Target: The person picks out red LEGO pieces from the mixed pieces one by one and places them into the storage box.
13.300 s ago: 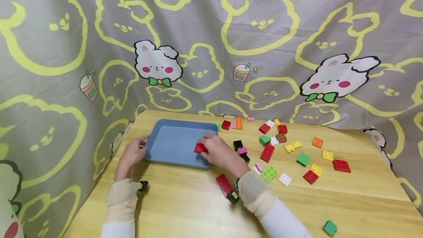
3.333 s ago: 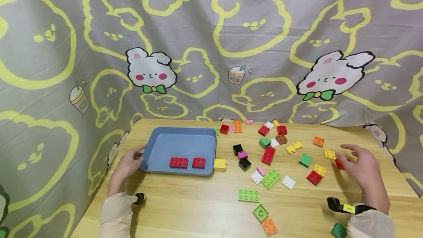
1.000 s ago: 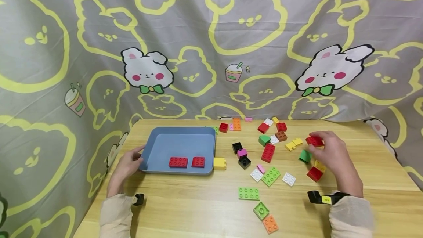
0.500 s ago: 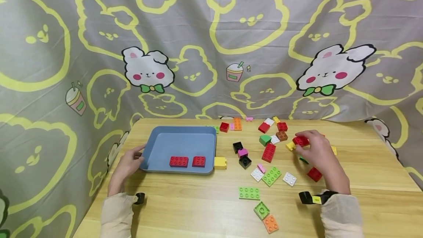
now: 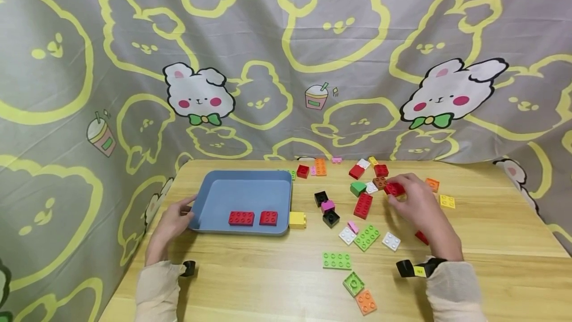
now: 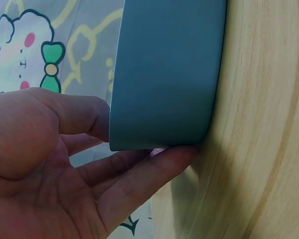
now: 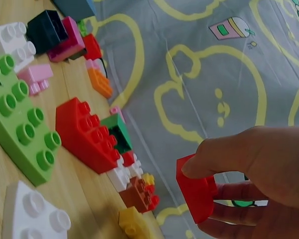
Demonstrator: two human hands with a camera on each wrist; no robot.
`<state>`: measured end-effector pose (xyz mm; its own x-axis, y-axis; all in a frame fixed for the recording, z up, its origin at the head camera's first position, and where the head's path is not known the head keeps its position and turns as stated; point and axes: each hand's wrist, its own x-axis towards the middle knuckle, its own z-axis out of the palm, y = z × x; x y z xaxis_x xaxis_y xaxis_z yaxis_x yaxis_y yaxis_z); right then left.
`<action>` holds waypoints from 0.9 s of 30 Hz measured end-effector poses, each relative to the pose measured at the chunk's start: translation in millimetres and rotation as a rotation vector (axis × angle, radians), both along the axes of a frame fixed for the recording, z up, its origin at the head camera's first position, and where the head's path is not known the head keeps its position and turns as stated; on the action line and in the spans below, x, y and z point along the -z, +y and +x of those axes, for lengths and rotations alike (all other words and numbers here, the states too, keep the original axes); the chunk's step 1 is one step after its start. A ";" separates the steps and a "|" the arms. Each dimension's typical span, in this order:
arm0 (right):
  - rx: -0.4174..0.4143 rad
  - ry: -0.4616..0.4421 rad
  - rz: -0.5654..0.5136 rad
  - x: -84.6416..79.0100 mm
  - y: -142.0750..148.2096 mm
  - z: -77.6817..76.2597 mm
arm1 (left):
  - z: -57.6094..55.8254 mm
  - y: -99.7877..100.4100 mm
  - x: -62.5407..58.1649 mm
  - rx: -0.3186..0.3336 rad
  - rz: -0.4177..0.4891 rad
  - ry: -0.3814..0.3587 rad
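Right hand [image 5: 413, 207] carries a red brick [image 5: 395, 189] above the scattered bricks, thumb and fingers pinched around it.

Left hand [image 5: 172, 222] grips the near left corner of the blue tray [image 5: 241, 190], thumb on the outer wall and fingers beneath. 2 red bricks [image 5: 252, 218] lie in the tray's near side; a yellow brick [image 5: 297, 220] sits just outside its right wall on the wooden table [image 5: 268, 282].
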<state>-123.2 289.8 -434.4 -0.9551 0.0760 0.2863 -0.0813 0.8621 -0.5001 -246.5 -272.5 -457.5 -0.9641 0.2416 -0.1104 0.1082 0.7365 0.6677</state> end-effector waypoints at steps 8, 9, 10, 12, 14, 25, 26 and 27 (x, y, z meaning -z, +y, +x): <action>-0.037 0.046 -0.001 1.5 -9.3 -2.3 | 1.1 0.9 -0.6 0.014 0.018 0.006; -0.039 0.046 -0.004 1.3 -10.2 -2.8 | 0.9 0.9 -0.7 0.013 0.017 0.008; -0.041 0.044 -0.008 1.0 -11.0 -3.2 | 0.5 0.9 -0.6 0.012 0.017 0.009; -0.042 0.037 -0.013 0.5 -12.9 -3.8 | -0.2 1.0 -0.8 0.011 0.013 0.009; -0.045 0.027 -0.017 -0.1 -15.1 -3.9 | -0.3 1.0 -0.7 0.010 0.013 0.004; -0.088 0.030 -0.012 -2.2 -34.9 -5.5 | 0.2 2.9 -2.1 0.014 0.022 -0.010; -0.094 0.029 -0.013 -2.1 -37.7 -6.2 | 0.5 2.8 -2.3 0.012 0.018 -0.007; -0.098 0.028 -0.013 -1.8 -40.2 -6.7 | 0.5 2.6 -2.3 0.011 0.015 -0.005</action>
<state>-129.9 249.6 -432.6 -0.9497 -0.0132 0.3128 -0.1789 0.8428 -0.5076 -246.0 -269.8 -455.2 -0.9608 0.2536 -0.1118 0.1123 0.7251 0.6794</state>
